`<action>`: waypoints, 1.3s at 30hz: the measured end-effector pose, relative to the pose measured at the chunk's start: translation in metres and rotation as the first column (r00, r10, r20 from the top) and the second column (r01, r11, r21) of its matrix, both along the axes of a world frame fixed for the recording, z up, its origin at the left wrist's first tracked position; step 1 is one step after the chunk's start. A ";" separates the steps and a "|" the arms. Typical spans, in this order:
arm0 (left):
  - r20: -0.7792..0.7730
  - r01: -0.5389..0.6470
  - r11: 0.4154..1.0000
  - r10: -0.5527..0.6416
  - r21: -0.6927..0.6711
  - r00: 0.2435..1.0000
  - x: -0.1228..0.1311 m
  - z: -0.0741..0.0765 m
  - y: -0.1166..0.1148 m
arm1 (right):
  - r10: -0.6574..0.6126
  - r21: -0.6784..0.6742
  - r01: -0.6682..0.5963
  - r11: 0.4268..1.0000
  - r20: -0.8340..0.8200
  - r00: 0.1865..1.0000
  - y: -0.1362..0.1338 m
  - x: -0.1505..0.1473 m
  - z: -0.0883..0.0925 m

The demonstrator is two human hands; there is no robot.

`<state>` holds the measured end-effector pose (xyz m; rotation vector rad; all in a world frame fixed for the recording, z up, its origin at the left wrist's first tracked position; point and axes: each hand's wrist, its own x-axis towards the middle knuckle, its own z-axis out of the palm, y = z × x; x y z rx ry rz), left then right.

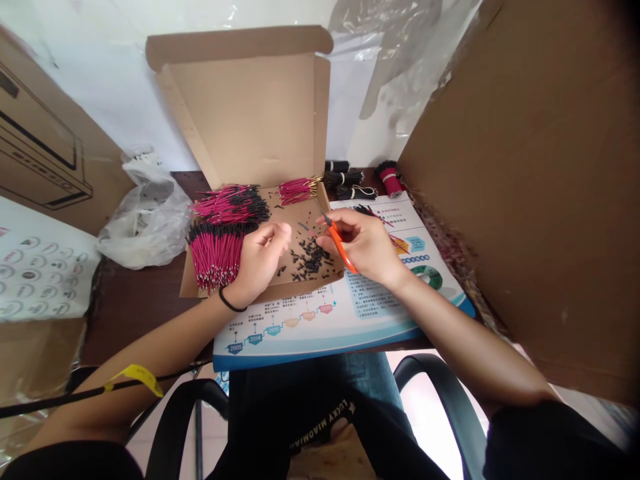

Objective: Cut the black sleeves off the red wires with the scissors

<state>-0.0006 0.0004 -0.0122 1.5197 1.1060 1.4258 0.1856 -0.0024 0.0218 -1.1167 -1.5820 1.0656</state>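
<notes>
My left hand (263, 260) rests beside a dense bundle of red wires with black tips (220, 257), its fingertips pinched on a thin wire. My right hand (363, 243) grips orange-handled scissors (341, 248), whose blades point toward that wire. Below the hands, a scatter of small black wire pieces (307, 260) lies in an open cardboard box (245, 113). Two more red wire bundles (230, 205) (297, 191) lie in the box behind my left hand. Tied black wire bundles (345, 187) and a red bundle (389, 179) sit beyond the box.
A printed timeline poster (340, 313) lies under the box's right side on a dark wooden table (133, 313). A plastic bag (145, 223) is at left, and a tall cardboard panel (520, 180) walls off the right. Black chair arms (445, 387) are below.
</notes>
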 end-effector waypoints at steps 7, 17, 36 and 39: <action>-0.126 0.087 0.996 -0.082 0.030 0.989 -0.001 0.001 -0.004 | 0.038 0.055 -0.043 0.998 0.085 0.996 -0.006 -0.003 -0.002; 0.129 0.204 0.973 -0.218 0.112 0.967 0.006 0.004 -0.009 | 0.026 0.135 -0.045 0.990 0.136 0.990 -0.011 -0.008 -0.004; -0.124 -0.057 0.987 0.076 0.151 0.989 0.004 0.006 -0.012 | -0.205 0.382 -0.023 0.924 0.545 0.813 -0.013 -0.005 -0.002; -0.151 -0.086 0.982 0.112 0.169 0.982 0.003 0.005 -0.011 | -0.199 0.391 -0.039 0.920 0.549 0.812 -0.014 -0.005 -0.002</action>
